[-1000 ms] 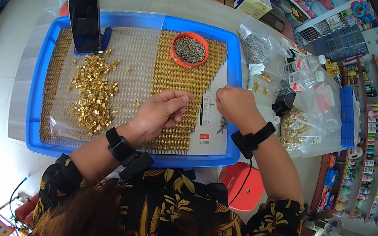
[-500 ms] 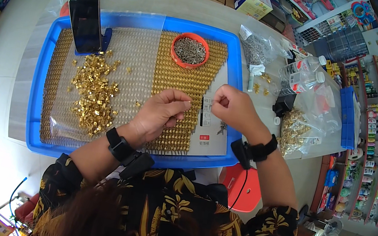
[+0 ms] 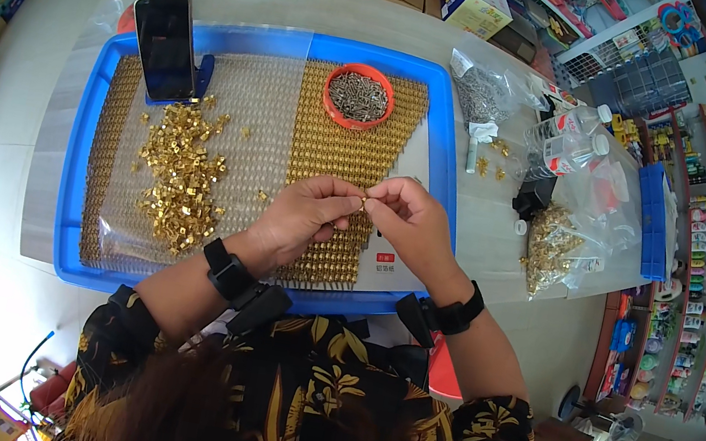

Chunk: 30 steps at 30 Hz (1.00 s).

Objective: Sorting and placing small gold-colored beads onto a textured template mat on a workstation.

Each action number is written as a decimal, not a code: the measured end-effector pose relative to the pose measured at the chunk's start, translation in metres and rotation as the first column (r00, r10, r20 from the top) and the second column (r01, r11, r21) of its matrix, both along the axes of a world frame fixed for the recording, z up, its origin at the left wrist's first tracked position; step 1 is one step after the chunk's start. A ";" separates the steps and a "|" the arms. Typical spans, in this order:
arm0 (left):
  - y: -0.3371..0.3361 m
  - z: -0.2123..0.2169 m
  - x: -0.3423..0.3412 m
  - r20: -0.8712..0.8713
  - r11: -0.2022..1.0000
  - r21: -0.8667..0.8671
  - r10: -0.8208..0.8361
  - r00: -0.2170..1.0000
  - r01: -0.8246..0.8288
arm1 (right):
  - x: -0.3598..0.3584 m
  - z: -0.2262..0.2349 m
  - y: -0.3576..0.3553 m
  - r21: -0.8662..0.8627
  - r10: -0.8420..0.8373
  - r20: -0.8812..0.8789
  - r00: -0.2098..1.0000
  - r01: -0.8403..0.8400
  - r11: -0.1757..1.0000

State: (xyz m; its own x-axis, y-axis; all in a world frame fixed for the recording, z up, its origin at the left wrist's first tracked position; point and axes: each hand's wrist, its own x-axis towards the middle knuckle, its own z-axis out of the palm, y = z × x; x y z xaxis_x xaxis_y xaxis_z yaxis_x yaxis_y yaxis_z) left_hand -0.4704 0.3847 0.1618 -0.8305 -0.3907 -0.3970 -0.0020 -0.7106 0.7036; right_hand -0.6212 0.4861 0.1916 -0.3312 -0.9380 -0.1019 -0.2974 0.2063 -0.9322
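Observation:
My left hand (image 3: 302,216) and my right hand (image 3: 413,229) meet fingertip to fingertip above the right part of a blue tray (image 3: 76,172). Thumb and forefinger of each are closed in a pinch. Between the tips shows a tiny gold-coloured metal piece (image 3: 363,204), mostly covered by the fingers. Rows of gold-coloured pieces (image 3: 315,143) lie under and beyond my hands. A heap of loose gold-coloured metal pieces (image 3: 180,181) rests on clear plastic sheeting (image 3: 262,119) to the left. Behind my hands, a round orange dish (image 3: 327,107) holds small silver metal pins (image 3: 358,97).
A phone (image 3: 165,46) leans on a blue stand at the tray's far left. Right of the tray lie a bag of silver pins (image 3: 481,92), clear bottles (image 3: 563,154) and a bag of gold pieces (image 3: 551,246). Boxes (image 3: 477,1) line the far edge. A red stool (image 3: 443,369) stands below.
My right hand has moved left and down, from a loose fist apart from the left hand to a pinch meeting its fingertips. My left hand has stayed nearly in place.

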 end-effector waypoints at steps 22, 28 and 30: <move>0.001 -0.005 -0.001 0.001 0.997 0.002 0.072 0.997 -0.072 | -0.018 0.007 0.005 0.011 0.165 -0.360 0.918 -0.173 0.985; -0.002 0.000 -0.001 -0.010 0.987 0.068 0.144 0.990 -0.143 | -0.045 -0.014 0.006 0.227 0.350 -0.624 0.699 -0.266 0.937; -0.002 0.009 0.001 0.003 0.988 0.099 0.121 0.993 -0.120 | -0.044 -0.017 0.003 0.215 0.359 -0.646 0.674 -0.290 0.933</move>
State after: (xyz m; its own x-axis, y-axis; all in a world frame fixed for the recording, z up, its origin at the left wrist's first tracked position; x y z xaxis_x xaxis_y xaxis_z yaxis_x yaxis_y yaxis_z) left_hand -0.4696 0.3823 0.1706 -0.7808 -0.4471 -0.4364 0.0897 -0.7715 0.6299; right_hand -0.6650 0.4887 0.1750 -0.0205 -0.9978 -0.0627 -0.8939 0.0464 -0.4458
